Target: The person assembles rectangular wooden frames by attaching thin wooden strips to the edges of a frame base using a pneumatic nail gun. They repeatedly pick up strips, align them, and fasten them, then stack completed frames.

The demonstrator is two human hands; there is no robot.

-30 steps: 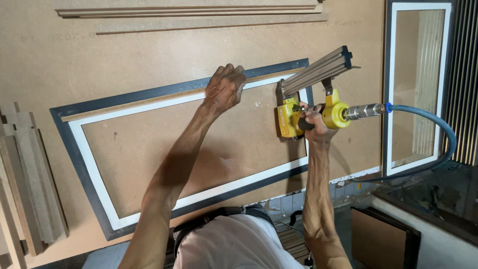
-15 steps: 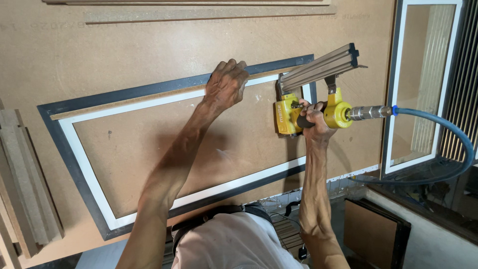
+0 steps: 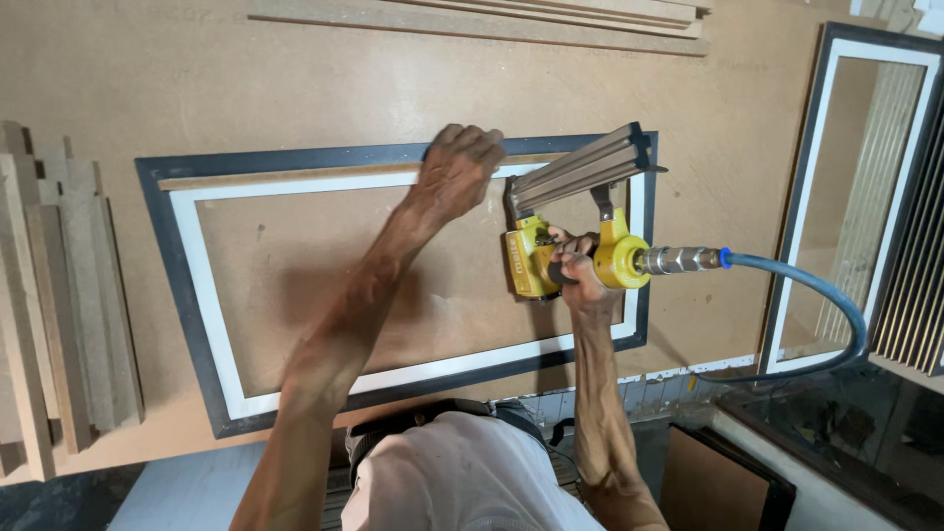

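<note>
The head view looks down on a broad tan fibreboard worktop (image 3: 295, 79) that fills most of the picture, its near edge running above a dark floor with a pale blue-grey sheet (image 3: 187, 492) at the bottom left. Flat on the worktop lies a rectangular picture frame with a dark grey outer moulding and a white inner border (image 3: 206, 295), open in the middle so the board shows through; a thin bare wooden strip (image 3: 295, 180) runs along the inside of its far rail.

The left hand (image 3: 457, 172) is pressed flat, fingers together, on that far rail, touching the frame and the strip. The right hand (image 3: 575, 270) is clamped around the grip of a yellow pneumatic nail gun with a long grey metal magazine (image 3: 551, 241), which stands over the frame's right part, its nose close beside the left hand. A blue air hose (image 3: 816, 295) joins the gun through a metal coupling and loops away to the right.

A bundle of long plain wooden mouldings (image 3: 492, 18) lies along the worktop's far edge, and a stack of short brown board offcuts (image 3: 59, 295) sits at the left. At the right a second dark frame with a white border (image 3: 796, 236) rests beside upright ribbed mouldings (image 3: 914, 256). A brown cardboard box (image 3: 718, 482) stands on the floor at the lower right
</note>
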